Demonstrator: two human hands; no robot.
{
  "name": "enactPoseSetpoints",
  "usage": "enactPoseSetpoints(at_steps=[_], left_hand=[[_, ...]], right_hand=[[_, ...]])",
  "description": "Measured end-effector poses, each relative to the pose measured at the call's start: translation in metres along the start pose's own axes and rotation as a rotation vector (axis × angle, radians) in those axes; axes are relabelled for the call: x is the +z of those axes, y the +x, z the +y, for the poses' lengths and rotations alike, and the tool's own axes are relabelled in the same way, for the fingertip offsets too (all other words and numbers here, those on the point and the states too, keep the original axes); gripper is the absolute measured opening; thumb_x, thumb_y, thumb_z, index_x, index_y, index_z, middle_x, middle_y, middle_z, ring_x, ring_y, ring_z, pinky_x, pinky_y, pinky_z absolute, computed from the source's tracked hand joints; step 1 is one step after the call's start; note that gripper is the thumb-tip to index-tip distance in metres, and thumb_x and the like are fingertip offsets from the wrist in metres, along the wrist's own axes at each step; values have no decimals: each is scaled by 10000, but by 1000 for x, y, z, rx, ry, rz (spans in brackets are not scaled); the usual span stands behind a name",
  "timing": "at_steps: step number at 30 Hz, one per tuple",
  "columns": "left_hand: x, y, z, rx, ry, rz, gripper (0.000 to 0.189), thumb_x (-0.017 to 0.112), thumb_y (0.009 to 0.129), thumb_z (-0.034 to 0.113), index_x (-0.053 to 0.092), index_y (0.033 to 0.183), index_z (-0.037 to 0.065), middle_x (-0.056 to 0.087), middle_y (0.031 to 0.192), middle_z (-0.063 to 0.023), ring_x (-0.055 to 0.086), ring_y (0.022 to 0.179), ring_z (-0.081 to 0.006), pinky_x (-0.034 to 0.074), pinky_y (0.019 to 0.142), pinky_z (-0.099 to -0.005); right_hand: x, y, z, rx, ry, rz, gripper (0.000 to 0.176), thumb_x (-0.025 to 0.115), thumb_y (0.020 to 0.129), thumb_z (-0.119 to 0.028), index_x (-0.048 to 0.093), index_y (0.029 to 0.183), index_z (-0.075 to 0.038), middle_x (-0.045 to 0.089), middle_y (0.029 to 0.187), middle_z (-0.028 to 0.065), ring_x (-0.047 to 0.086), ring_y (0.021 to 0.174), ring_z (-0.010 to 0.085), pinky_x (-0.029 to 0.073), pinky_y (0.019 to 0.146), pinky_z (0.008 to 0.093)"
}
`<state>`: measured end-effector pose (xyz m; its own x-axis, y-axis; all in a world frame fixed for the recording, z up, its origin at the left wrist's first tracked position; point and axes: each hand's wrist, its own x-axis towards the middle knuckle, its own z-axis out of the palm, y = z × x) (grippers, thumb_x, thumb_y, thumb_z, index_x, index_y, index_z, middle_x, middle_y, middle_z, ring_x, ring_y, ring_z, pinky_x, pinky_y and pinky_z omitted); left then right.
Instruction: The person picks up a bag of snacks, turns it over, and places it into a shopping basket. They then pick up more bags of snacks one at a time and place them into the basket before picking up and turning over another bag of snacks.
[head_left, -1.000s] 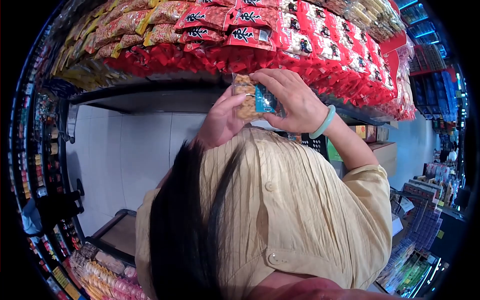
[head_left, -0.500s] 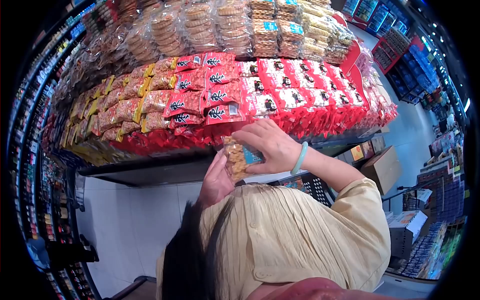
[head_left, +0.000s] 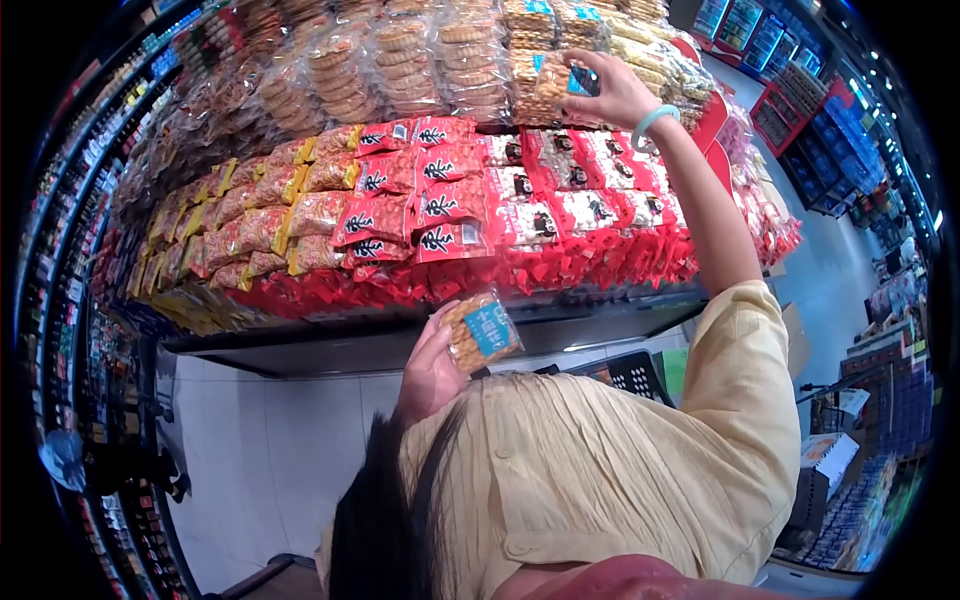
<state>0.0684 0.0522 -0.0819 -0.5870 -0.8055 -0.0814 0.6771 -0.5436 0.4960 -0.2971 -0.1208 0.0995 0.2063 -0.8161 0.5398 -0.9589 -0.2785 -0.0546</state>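
My left hand [head_left: 430,358], low in front of my chest, is closed on the edge of a clear pack of golden fried-dough-like snacks [head_left: 484,333] with a blue label facing up. Stretched out over the display, my right hand [head_left: 612,92], with a pale green bangle [head_left: 655,120] on the wrist, pinches the right side of a similar snack pack [head_left: 548,82] at the front of its stack. My fingers cover part of its blue label. Just below that hand lie red-and-white snack bags [head_left: 582,175] in rows.
Red bags [head_left: 440,200] with large black characters and yellow-edged bags [head_left: 265,228] fill the left of the display. Clear packs of round biscuits [head_left: 405,62] are stacked behind. A dark front panel [head_left: 330,345] edges the stand. Another person [head_left: 110,465] is at the far left by shelves.
My right hand has left the pack in my left hand and reached up and forward to the stacked packs. The pack in my left hand now shows its blue label fully.
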Motion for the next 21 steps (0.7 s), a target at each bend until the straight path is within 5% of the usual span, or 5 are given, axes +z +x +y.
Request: enactPoseSetpoints(at_steps=[6, 7, 21], left_hand=[[5, -4, 2, 47, 31, 52, 426, 404, 988, 141, 341, 1398, 46, 438, 1409, -160, 456, 1303, -283, 368, 1095, -469], [6, -6, 3, 56, 38, 77, 428, 401, 987, 141, 339, 1400, 46, 440, 1405, -159, 459, 1300, -281, 371, 1093, -468], [-6, -11, 1, 112, 39, 94, 442, 421, 979, 153, 346, 1406, 67, 443, 1407, -143, 468, 1294, -279, 393, 1080, -479]], right_hand=[[20, 55, 38, 22, -90, -76, 765, 744, 737, -566, 530, 1323, -124, 602, 1225, 204, 494, 1236, 365, 402, 1062, 461], [24, 61, 38, 85, -96, -134, 742, 758, 755, -459, 489, 1379, -161, 554, 1321, 191, 446, 1302, 350, 383, 1086, 449], [52, 99, 61, 10, -9, -268, 673, 761, 786, -399, 506, 1380, -211, 501, 1426, 106, 458, 1321, 306, 343, 1147, 421]])
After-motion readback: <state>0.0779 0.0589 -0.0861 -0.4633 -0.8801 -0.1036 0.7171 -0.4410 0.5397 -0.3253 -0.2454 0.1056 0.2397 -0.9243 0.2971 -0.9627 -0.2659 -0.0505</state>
